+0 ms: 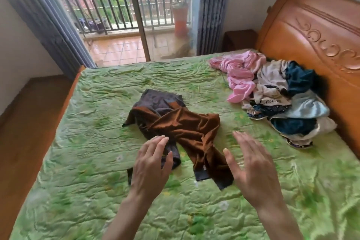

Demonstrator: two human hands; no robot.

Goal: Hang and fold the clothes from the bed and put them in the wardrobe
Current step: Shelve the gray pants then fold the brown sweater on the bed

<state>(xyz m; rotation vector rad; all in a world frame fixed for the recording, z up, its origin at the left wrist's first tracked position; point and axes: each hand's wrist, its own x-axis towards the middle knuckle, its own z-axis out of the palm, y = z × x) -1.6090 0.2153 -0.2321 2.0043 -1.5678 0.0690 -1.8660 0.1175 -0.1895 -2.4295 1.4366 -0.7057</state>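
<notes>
Brown trousers (181, 126) crumpled, legs pointing toward open hands (198, 165)

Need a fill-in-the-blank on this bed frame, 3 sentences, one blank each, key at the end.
1. The brown garment lies on a ____ bedspread.
2. Both the left hand and the right hand have their fingers ____ and hold nothing.
3. In the clothes pile by the headboard, the piece nearest the window is ____.

Missing words: green; open; pink
</notes>
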